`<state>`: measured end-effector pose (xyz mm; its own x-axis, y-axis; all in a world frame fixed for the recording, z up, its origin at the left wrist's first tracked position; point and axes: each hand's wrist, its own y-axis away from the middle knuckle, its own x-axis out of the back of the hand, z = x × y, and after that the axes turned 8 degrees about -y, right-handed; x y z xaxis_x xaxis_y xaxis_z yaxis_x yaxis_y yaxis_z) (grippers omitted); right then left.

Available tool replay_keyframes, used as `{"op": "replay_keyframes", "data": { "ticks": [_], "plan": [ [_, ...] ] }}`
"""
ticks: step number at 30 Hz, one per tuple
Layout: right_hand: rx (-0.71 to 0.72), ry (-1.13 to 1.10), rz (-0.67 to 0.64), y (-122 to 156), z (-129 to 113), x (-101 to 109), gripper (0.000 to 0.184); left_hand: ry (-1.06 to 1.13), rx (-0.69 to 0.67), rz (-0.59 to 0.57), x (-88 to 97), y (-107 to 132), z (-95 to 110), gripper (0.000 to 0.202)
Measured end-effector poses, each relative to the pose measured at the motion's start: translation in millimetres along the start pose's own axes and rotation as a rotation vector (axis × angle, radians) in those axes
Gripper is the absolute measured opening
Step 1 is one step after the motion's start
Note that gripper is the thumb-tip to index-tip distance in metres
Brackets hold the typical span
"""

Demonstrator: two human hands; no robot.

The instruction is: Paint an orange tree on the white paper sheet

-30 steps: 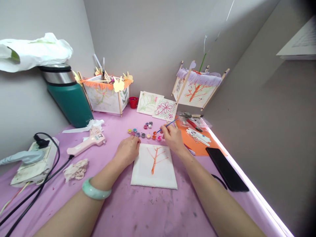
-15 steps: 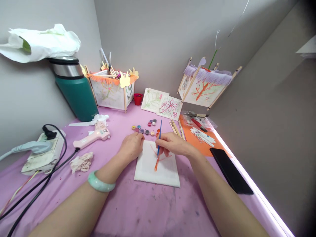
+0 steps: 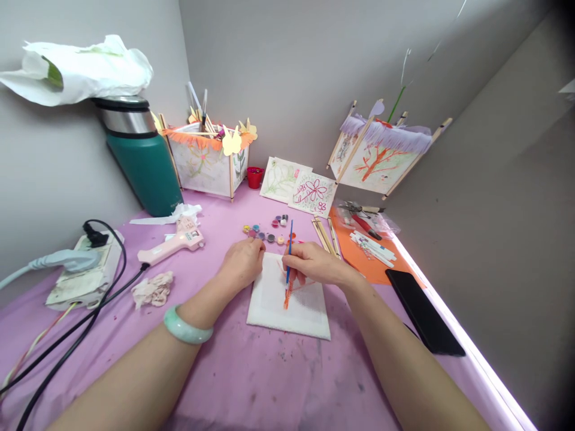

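Note:
A thin blue paintbrush (image 3: pixel 291 239) is pinched upright in my right hand (image 3: pixel 311 262), its tip down on a white fabric-like panel (image 3: pixel 267 305). Beneath the tip runs a thick orange stroke (image 3: pixel 286 301), with thinner orange lines above it, partly covered by my hand. My left hand (image 3: pixel 242 261) is curled at the panel's upper left corner, fingers closed against that edge. Just beyond both hands sits a row of small paint pots (image 3: pixel 271 238) in several colours, including orange; a smaller cluster of pots (image 3: pixel 279 221) stands behind.
To the left lie a pink glue gun (image 3: pixel 173 246), crumpled tissue (image 3: pixel 153 290) and a power strip (image 3: pixel 85 278) with cables. A green bottle (image 3: pixel 144 167) and painted lanterns (image 3: pixel 204 170) stand behind. Wooden sticks (image 3: pixel 324 234), orange paper (image 3: pixel 353 257) and a black phone (image 3: pixel 422 311) are right.
The whole view has shifted slightly. The brush remains on the orange stroke, whose upper part looks a little wider. My left hand stays at the corner.

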<state>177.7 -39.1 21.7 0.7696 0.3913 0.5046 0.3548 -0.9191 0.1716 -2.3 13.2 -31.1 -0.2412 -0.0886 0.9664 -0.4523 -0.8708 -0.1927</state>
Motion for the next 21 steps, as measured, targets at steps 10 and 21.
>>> {"op": "replay_keyframes", "data": {
  "ticks": [10, 21],
  "plan": [
    [0.107, 0.068, 0.131, -5, 0, -7, 0.024, 0.007, 0.017, -0.015, 1.5, 0, 2, 0.026],
    [0.215, -0.096, 0.369, -12, 8, -11, 0.024, -0.002, 0.015, -0.01, 0.4, 0, 1, 0.025]
  ]
}}
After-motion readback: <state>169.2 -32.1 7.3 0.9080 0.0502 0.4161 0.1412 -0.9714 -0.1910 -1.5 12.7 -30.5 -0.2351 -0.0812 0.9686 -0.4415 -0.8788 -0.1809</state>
